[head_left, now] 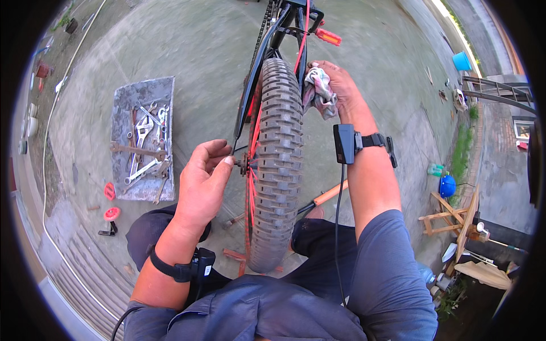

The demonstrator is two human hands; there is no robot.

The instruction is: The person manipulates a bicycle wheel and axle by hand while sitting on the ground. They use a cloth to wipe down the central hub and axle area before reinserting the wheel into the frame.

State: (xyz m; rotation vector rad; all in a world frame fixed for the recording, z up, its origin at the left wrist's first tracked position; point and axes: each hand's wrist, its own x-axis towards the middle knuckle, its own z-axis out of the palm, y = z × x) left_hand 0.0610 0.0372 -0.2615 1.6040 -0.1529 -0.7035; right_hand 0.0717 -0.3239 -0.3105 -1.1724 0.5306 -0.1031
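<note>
The knobby bicycle tyre point(278, 153) stands in the middle, between both hands. On its far right side, the right hand point(342, 85) grips a crumpled rag point(320, 94). On the left, the left hand point(203, 181) is at the axle end point(238, 162); whether it pinches, I cannot tell. The step seems to be handling the wheel axle; the next move probably calls for steady, exact fingers there.

A chunky-treaded, dusty grey-black tyre point(278, 159) stands upright between the stays of a black bicycle frame point(247, 102); a crumpled, pale, stained cloth point(319, 94) bunches beside its upper right.
</note>
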